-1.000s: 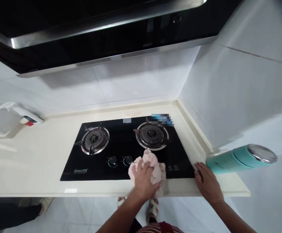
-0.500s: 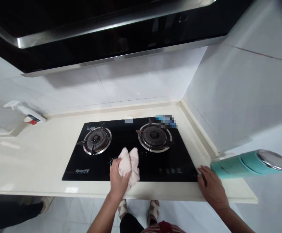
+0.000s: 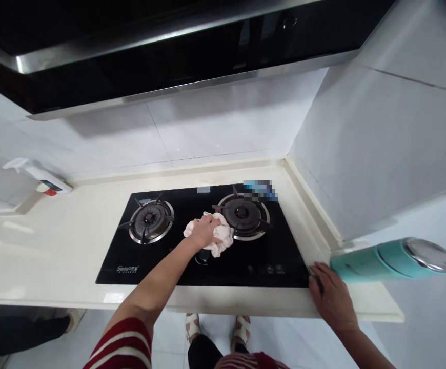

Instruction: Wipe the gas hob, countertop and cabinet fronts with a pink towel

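Note:
My left hand (image 3: pixel 206 230) presses a crumpled pale pink cloth (image 3: pixel 225 237) onto the black glass gas stove (image 3: pixel 272 256), with its fingers bent over the fabric. The cloth lies between the left burner (image 3: pixel 151 221) and the right burner (image 3: pixel 241 212), close to the right one's ring. Just below it a round control knob (image 3: pixel 203 256) shows. At the stove's front right corner, my right hand (image 3: pixel 332 297) rests on the counter edge, fingers stretched out and thumb apart, holding nothing.
Right of my right hand stands a teal flask (image 3: pixel 380 261) with a silver lid. A white spray bottle (image 3: pixel 49 179) is at the back left of the cream counter (image 3: pixel 54 246). A black range hood (image 3: pixel 192 56) hangs overhead. Another person's leg (image 3: pixel 23 328) shows lower left.
My left hand has moved the cloth away from me, from the stove's front middle up to between the burners. The cloth now lies flatter and wider. My right hand stays at the corner.

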`<action>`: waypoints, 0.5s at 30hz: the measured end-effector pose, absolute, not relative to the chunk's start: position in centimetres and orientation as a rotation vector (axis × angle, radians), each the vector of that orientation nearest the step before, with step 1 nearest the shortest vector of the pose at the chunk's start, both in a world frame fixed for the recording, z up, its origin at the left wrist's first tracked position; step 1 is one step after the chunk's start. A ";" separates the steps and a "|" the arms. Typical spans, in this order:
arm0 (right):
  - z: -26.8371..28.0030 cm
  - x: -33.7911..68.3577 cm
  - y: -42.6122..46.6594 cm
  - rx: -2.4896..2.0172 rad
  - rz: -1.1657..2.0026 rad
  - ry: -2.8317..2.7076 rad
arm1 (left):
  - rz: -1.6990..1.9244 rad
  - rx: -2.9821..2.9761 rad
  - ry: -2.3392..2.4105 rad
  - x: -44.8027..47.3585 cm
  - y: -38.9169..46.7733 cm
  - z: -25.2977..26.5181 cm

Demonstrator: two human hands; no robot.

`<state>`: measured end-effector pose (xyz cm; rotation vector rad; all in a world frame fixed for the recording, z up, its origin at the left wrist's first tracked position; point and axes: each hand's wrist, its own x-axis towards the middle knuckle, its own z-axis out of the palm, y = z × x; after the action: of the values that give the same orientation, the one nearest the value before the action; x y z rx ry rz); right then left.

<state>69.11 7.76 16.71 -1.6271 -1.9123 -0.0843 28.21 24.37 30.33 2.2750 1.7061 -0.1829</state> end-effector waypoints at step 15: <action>16.9 69.1 7.7 -1.651 -0.106 -1.911 | -0.177 2.157 2.040 27.3 22.0 30.7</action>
<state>69.13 7.72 16.85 -1.6511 -1.9108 -0.1060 27.27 21.99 30.67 2.1567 2.0403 -0.1774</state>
